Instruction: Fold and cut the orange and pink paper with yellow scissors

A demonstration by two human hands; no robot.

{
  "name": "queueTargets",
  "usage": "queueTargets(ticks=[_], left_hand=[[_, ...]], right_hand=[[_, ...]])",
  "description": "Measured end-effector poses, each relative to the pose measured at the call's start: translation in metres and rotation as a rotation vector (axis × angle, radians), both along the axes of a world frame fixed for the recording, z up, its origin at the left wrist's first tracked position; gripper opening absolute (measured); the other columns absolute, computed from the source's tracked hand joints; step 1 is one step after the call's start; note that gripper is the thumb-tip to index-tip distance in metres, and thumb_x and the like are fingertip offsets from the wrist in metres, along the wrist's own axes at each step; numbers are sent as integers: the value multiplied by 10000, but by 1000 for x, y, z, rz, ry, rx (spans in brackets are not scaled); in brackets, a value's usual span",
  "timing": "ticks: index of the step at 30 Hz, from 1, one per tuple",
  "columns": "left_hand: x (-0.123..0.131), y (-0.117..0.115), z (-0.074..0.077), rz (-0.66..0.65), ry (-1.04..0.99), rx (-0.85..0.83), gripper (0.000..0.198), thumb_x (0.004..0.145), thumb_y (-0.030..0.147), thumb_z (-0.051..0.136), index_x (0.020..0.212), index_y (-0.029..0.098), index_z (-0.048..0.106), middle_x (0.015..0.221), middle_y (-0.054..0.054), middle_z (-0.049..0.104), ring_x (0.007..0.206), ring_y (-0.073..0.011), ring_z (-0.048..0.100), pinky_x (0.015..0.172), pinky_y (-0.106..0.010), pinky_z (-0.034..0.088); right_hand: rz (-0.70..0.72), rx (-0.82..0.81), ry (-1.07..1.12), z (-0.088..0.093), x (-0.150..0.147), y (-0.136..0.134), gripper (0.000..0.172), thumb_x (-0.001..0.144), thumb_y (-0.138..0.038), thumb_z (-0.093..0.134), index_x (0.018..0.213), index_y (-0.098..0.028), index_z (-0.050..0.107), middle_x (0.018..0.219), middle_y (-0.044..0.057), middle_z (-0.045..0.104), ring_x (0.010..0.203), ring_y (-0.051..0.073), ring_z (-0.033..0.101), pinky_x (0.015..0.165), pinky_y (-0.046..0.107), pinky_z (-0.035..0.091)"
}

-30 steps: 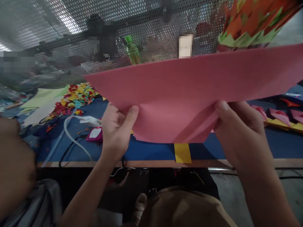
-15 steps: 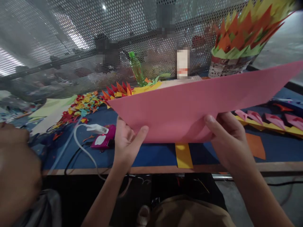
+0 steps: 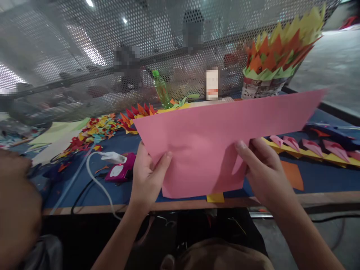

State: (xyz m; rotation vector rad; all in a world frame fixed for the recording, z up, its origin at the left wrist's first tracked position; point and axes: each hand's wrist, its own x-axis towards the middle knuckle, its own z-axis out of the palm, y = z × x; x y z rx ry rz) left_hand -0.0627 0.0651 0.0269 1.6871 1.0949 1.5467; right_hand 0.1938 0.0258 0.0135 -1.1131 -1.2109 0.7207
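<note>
A large pink paper sheet point(image 3: 213, 138) hangs in the air above the near edge of the blue table point(image 3: 323, 183). My left hand point(image 3: 147, 176) pinches its lower left part, thumb on the front. My right hand point(image 3: 263, 172) grips the lower right part, thumb also on the front. The sheet tilts up to the right and hides the middle of the table. A yellow strip point(image 3: 215, 197) peeks out under its bottom edge.
A magenta glue gun point(image 3: 119, 172) with a white cable lies left of my left hand. Coloured paper scraps point(image 3: 92, 131) are heaped further left. A paper-spiked basket point(image 3: 270, 71), a green bottle point(image 3: 161, 88), an orange square point(image 3: 292, 175) and a yellow strip with pink folded points point(image 3: 312, 150) lie right. A perforated metal screen point(image 3: 84, 48) backs the table.
The pink sheet has come down and toward me, its top edge lower, uncovering the basket and the spiked paper behind it. Both hands kept their grip.
</note>
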Motion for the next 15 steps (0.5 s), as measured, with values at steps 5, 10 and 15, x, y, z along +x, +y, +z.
queueTargets(ticks=[5,10,15], left_hand=[[-19,2,0,-22,159,-313,513,1020,426,696,1463,206,558,1398,-139,716,1245,-328,738,1031,-496,640],[-46,10,-7,6,400,-360,470,986,448,704,1364,181,622,1430,-157,696,1366,-377,661,1175,-583,532],[-56,16,-10,-13,627,-334,546,974,461,677,1441,191,592,1485,-159,643,1429,-376,591,1273,-588,419]], right_hand=[[80,-58,-388,-11,41,-38,393,1015,-482,727,1382,-342,711,1290,42,788,1151,250,773,888,337,678],[-105,184,-1099,-46,113,-64,410,1094,-419,564,1480,-301,637,1546,57,657,1399,301,653,1212,509,548],[-104,148,-1300,-72,154,-82,657,1070,-545,548,1685,-340,439,1635,37,583,1467,333,598,1195,534,564]])
